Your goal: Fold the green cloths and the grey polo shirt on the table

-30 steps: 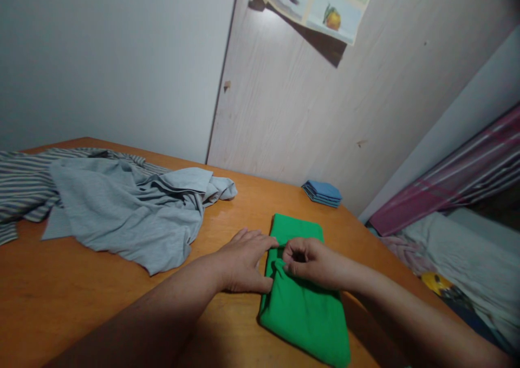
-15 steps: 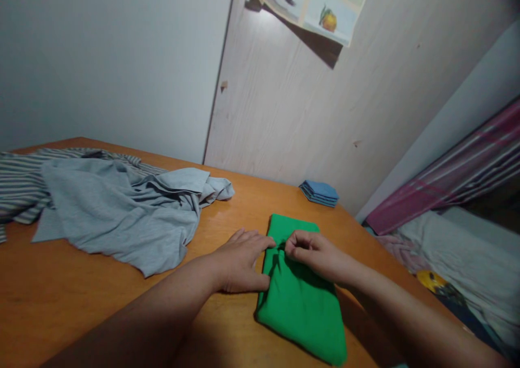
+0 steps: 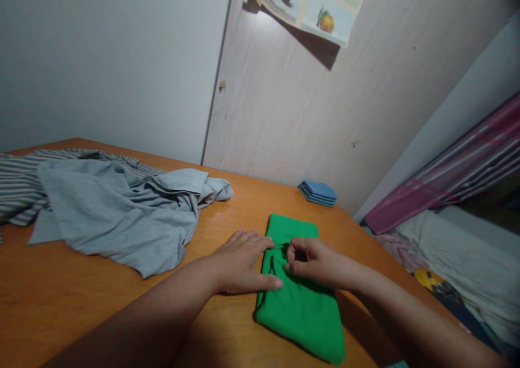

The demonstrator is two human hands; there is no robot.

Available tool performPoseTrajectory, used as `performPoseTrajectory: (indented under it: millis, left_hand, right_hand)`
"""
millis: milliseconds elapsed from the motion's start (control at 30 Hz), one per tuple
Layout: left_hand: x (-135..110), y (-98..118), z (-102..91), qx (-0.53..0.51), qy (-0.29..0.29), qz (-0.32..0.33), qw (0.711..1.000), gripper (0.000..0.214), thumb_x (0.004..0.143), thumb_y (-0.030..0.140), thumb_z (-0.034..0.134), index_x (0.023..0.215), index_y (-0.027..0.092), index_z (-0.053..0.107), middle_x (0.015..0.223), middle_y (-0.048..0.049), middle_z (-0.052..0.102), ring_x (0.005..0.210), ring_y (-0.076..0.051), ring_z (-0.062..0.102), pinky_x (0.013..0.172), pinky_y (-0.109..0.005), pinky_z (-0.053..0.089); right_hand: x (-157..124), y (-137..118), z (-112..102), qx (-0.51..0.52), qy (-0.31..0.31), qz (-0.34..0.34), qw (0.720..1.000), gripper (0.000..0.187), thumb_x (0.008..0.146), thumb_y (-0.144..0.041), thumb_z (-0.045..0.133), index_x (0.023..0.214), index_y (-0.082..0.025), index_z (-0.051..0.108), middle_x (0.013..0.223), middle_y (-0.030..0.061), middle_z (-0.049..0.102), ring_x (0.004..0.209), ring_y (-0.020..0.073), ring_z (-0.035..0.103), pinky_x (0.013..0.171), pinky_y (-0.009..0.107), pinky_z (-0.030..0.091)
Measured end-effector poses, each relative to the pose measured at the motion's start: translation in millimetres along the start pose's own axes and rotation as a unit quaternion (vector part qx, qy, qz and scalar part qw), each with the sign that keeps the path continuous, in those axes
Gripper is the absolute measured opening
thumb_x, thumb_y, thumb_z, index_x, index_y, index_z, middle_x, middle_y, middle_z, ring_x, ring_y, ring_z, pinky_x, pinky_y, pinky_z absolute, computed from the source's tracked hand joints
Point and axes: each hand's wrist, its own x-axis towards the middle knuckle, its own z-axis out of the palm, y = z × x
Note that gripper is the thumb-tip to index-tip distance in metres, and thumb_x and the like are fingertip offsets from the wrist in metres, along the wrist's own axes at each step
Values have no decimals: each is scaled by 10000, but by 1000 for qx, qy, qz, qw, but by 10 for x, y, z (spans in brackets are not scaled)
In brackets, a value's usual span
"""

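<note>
A green folded garment (image 3: 303, 316) lies on the table as a long flat rectangle, with small creases in its upper middle. My left hand (image 3: 244, 262) is open at its left edge, the fingertips and thumb resting on the cloth. My right hand (image 3: 311, 259) is on top of the garment, thumb and forefinger curled into a pinch at the creases. The bit of cloth between those fingertips is mostly hidden.
On the left of the orange wooden table (image 3: 219, 221), a rumpled grey garment (image 3: 122, 211) overlaps a striped one (image 3: 18, 186). A small folded blue cloth stack (image 3: 317, 192) sits near the back right edge. Behind rises a wall panel (image 3: 276, 113); white bedding (image 3: 459, 259) lies beyond the right edge.
My right fingertips have come down slightly and the raised pinch of green cloth is flatter. My left thumb has slid right, further onto the garment.
</note>
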Motion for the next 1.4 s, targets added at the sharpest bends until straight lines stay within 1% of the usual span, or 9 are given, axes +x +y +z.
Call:
performPoseTrajectory:
  millis: [133, 267, 567, 700, 833, 1000, 1100, 1233, 1400]
  left_hand:
    - [7, 5, -12, 6, -17, -6, 1000, 862, 754, 778, 602, 1434, 261, 489, 1522, -137, 473, 1434, -400, 357, 1168, -609, 257]
    - [8, 20, -23, 9, -20, -4, 1000, 893, 731, 771, 635, 1440, 250, 481, 1524, -152, 467, 1431, -401, 362, 1164, -609, 262]
    - [18, 3, -17, 9, -16, 3, 1000, 884, 708, 767, 662, 1423, 273, 497, 1503, -121, 497, 1416, -391, 385, 1170, -590, 269]
    - [12, 12, -24, 1, -15, 0, 1000, 884, 709, 746, 679, 1421, 251, 507, 1510, -141, 489, 1421, -402, 377, 1172, -614, 248]
    - [13, 30, -34, 2, -21, -3, 1000, 883, 722, 754, 663, 1421, 237, 512, 1523, -136, 481, 1434, -398, 359, 1180, -603, 243]
    - [55, -15, -5, 1, -21, 5, 1000, 501, 1003, 511, 344, 1403, 276, 534, 1520, -54, 504, 1430, -320, 391, 1190, -581, 234]
    - [74, -61, 29, 16, -18, 19, 1000, 457, 968, 370, 430, 1407, 292, 528, 1523, -31, 501, 1427, -305, 397, 1197, -551, 243]
    - [66, -99, 63, 12, -11, 22, 1000, 549, 895, 344, 548, 1440, 317, 492, 1526, -36, 496, 1420, -324, 407, 1194, -562, 256]
    - [61, -83, 35, 9, -12, 16, 1000, 574, 864, 290, 558, 1435, 289, 503, 1500, -57, 523, 1418, -326, 414, 1200, -558, 257]
  right_hand:
    - [-30, -18, 9, -3, -24, 7, 1000, 73, 718, -128, 609, 716, -189, 570, 637, -50, 529, 595, 101, 452, 521, 208, 332]
    - [-33, 32, 30, 31, 16, 22, 999, 59, 733, -148, 565, 726, -198, 536, 618, -57, 469, 567, 102, 403, 502, 218, 311]
    - [-151, -100, 161, -214, 92, 17, 972, 87, 775, -190, 576, 860, -201, 591, 819, 16, 628, 761, 174, 545, 655, 278, 343]
    - [-214, -151, 200, -263, 106, 19, 959, 202, 887, -392, 590, 938, -197, 585, 917, 68, 658, 854, 225, 579, 706, 313, 354]
    - [-217, -67, 231, -235, 78, 34, 968, 321, 921, -514, 567, 971, -198, 571, 897, 69, 674, 790, 218, 595, 649, 302, 346]
    - [-241, -43, 170, -138, 50, -51, 988, 244, 961, -441, 553, 918, -203, 574, 836, 23, 645, 748, 171, 572, 647, 274, 379]
    - [-277, -144, 61, -99, 55, -89, 989, 266, 971, -459, 551, 899, -204, 575, 795, -2, 616, 722, 150, 546, 632, 259, 379]
    - [-223, -244, -62, -70, 47, -109, 990, 317, 973, -507, 545, 897, -202, 583, 762, -19, 587, 704, 134, 524, 633, 248, 384]
    - [-28, -63, 27, -119, 27, -118, 985, 274, 955, -485, 581, 931, -212, 598, 822, -11, 624, 742, 145, 551, 642, 250, 370]
